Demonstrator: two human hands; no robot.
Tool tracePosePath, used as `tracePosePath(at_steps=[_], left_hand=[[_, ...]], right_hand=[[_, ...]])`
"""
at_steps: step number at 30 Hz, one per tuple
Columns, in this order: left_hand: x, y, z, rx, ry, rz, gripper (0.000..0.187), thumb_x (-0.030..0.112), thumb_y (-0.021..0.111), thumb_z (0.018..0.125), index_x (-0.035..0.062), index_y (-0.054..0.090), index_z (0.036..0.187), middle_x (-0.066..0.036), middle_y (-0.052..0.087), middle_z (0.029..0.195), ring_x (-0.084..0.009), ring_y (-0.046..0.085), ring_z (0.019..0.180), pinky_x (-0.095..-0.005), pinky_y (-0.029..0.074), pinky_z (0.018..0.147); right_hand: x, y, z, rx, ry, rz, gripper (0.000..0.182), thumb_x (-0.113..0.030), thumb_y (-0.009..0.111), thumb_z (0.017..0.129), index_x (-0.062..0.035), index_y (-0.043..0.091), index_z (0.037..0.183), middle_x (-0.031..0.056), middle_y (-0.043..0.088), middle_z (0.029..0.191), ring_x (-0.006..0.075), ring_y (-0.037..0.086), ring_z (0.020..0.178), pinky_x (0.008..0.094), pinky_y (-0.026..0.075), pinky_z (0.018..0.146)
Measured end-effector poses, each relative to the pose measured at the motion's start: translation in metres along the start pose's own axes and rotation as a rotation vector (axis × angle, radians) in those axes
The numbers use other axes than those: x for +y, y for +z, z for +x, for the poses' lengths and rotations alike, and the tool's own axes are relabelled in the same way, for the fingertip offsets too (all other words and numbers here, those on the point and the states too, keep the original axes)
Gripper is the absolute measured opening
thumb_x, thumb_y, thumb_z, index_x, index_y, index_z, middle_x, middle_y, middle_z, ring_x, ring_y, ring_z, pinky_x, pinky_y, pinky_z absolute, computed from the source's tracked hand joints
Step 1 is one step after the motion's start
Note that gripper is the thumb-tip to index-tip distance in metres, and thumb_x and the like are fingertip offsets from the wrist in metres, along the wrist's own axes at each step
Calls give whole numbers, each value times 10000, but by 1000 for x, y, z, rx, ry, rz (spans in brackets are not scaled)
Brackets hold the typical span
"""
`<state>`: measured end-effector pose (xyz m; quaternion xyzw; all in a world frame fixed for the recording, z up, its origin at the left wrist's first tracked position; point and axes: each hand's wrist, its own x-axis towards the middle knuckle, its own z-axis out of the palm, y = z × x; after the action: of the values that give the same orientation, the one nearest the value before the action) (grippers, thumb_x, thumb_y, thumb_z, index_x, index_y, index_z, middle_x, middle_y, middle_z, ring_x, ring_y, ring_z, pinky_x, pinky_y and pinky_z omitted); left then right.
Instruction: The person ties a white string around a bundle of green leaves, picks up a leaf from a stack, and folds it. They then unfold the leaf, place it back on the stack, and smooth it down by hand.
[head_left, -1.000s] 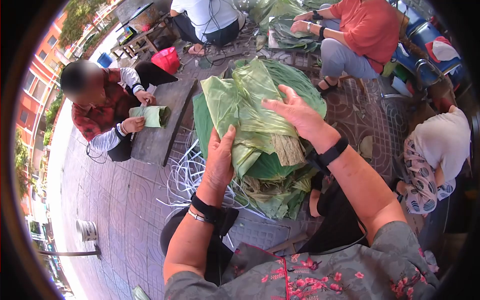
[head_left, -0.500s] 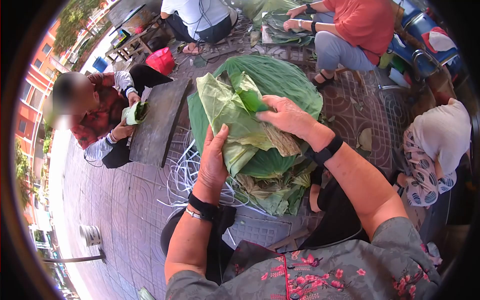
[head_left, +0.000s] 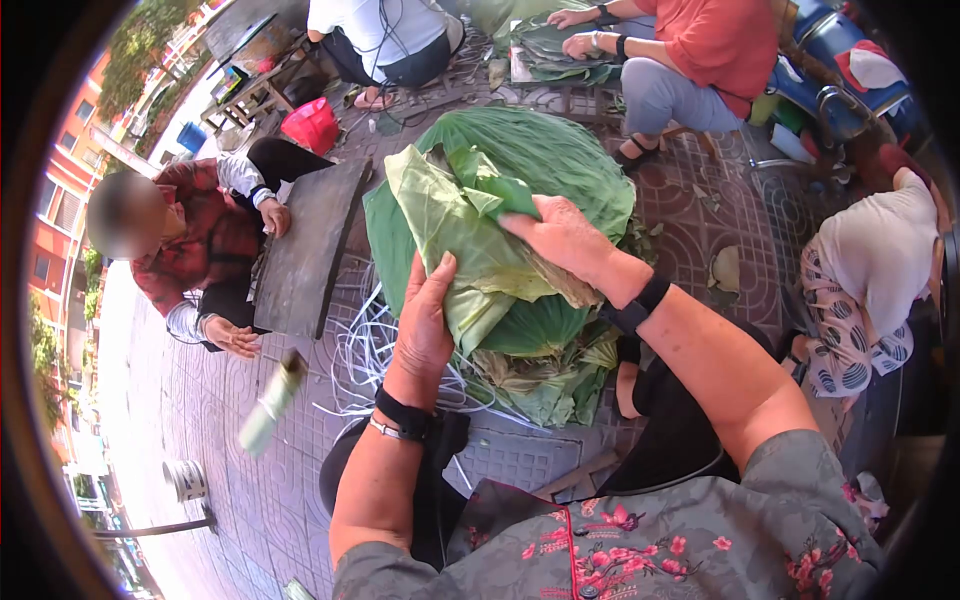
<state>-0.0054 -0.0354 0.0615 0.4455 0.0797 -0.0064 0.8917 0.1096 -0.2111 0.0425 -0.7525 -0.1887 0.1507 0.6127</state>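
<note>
Both my hands hold a pale green, partly folded leaf bundle above a pile of large dark green leaves. My left hand grips its lower left side, thumb on top and fingers beneath. On the right side, my right hand presses a brighter green flap down with its fingers together. A brownish, dry leaf edge sticks out below my right hand. Crumpled, drier leaves lie beneath the pile, nearer to me.
White strips tangle left of the pile. A person at left sits by a dark board; a rolled leaf packet is blurred near their hand. Other people sit ahead and right. A red bucket and white bucket stand on the paving.
My right hand has shifted slightly left, folding the green flap over. The person at left has let go of the leaf packet, which is now lower and nearer to me.
</note>
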Motion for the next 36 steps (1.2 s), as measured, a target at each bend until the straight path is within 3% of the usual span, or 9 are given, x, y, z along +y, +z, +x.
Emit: tracePosePath(at_steps=[3, 7, 11, 17, 20, 24, 29, 32, 36], left_hand=[[-1, -3, 0, -8, -18, -1, 448, 120, 503, 997, 89, 397, 1432, -116, 551, 1312, -228, 585, 1153, -366, 504, 973], [-1, -3, 0, -11, -12, -5, 439, 119, 501, 998, 89, 403, 1424, -120, 549, 1313, -235, 578, 1166, -380, 502, 980], [0, 0, 0, -18, -15, -9, 449, 120, 507, 997, 93, 398, 1432, -118, 547, 1319, -232, 574, 1170, -371, 495, 982], [0, 0, 1, 11, -20, 16, 455, 115, 506, 987, 79, 397, 1427, -135, 553, 1302, -266, 594, 1143, -423, 507, 974], [0, -4, 2, 31, -5, 18, 455, 115, 508, 984, 76, 398, 1424, -136, 561, 1289, -268, 598, 1137, -424, 509, 971], [-3, -11, 3, 72, 9, -30, 446, 127, 510, 986, 73, 403, 1416, -132, 566, 1279, -262, 601, 1128, -414, 511, 964], [4, -3, -2, 2, 11, -47, 448, 168, 492, 1004, 81, 380, 1429, -117, 539, 1318, -246, 577, 1165, -392, 493, 983], [8, 4, -3, -55, 26, -99, 485, 247, 490, 1010, 78, 361, 1447, -131, 524, 1361, -277, 554, 1212, -441, 450, 1033], [14, 12, -7, -121, 98, 4, 532, 275, 502, 1010, 69, 325, 1468, -128, 490, 1397, -268, 524, 1247, -431, 425, 1058]], right_hand=[[-6, -11, 2, 139, 168, 186, 336, -250, 644, 912, -2, 652, 1138, 84, 678, 1038, 168, 612, 933, 318, 484, 823], [-20, -19, 1, -7, 52, 407, 372, -274, 659, 910, -39, 631, 1197, 35, 676, 1041, 132, 599, 925, 297, 475, 852], [-10, -6, 1, -45, -270, -178, 434, -307, 712, 854, -52, 631, 1195, 134, 684, 1055, 208, 632, 925, 345, 479, 855], [-1, -20, 10, 107, 27, -123, 348, -250, 634, 914, -48, 624, 1197, 139, 677, 1034, 218, 624, 936, 346, 469, 818], [6, -30, 18, 320, 147, 354, 302, -222, 578, 956, -53, 618, 1203, 99, 671, 1022, 218, 613, 929, 360, 470, 782], [-2, -43, 13, 334, 294, 802, 313, -207, 586, 972, -44, 573, 1239, 36, 636, 1081, 153, 610, 939, 328, 510, 802], [-10, -20, 4, 194, 107, 505, 319, -258, 565, 989, -64, 599, 1240, -2, 635, 1015, 97, 542, 868, 287, 465, 809], [-33, -4, -11, -5, -179, 236, 345, -266, 575, 986, -55, 597, 1259, -7, 645, 1013, 96, 555, 905, 264, 459, 848], [-38, 7, -24, -76, -404, -306, 573, -332, 705, 873, 25, 550, 1294, 136, 664, 1111, 238, 622, 1067, 321, 450, 968]])
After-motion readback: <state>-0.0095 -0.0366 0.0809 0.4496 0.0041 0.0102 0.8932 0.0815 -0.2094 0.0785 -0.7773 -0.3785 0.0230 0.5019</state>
